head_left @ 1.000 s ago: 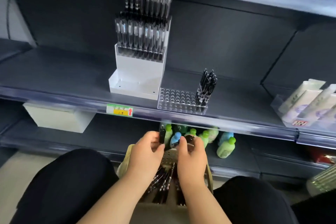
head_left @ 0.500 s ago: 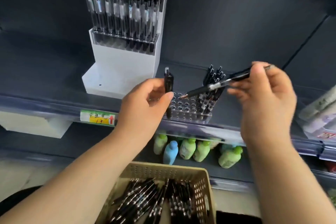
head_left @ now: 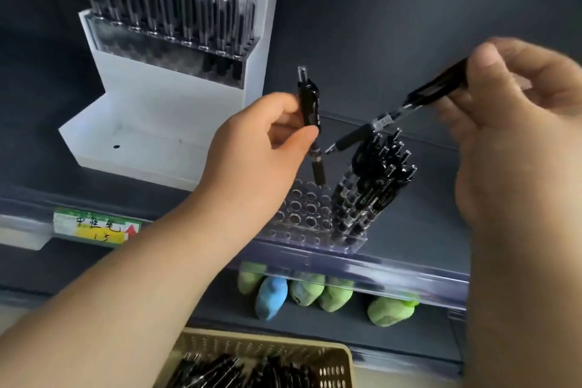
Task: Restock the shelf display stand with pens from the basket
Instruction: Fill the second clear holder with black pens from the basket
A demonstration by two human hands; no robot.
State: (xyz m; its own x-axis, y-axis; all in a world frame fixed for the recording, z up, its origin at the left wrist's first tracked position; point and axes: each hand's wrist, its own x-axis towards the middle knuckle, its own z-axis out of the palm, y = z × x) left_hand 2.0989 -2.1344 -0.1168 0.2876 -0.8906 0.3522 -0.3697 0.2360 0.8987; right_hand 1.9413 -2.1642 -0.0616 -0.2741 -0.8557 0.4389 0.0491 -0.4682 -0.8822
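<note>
The left hand (head_left: 252,148) pinches a black pen (head_left: 310,110) upright between thumb and curled fingers (head_left: 296,137), tip just above the empty holes of the clear stand (head_left: 302,208) on the shelf (head_left: 415,230); the right hand (head_left: 510,123) pinches a second pen (head_left: 393,118) by its top end, slanted over the standing pens (head_left: 371,186); the basket (head_left: 333,365) of spares sits below. Best to lower the upright pen straight into a free hole beside the filled rows; keep the slanted one clear, lest it knock its neighbours.

A shop: dark retail shelving (head_left: 425,186) with a handwritten price label (head_left: 96,228) in its clear front rail (head_left: 362,271) at lower left, stocked pen display stands (head_left: 163,123) above, coloured bottles (head_left: 333,296) below.
</note>
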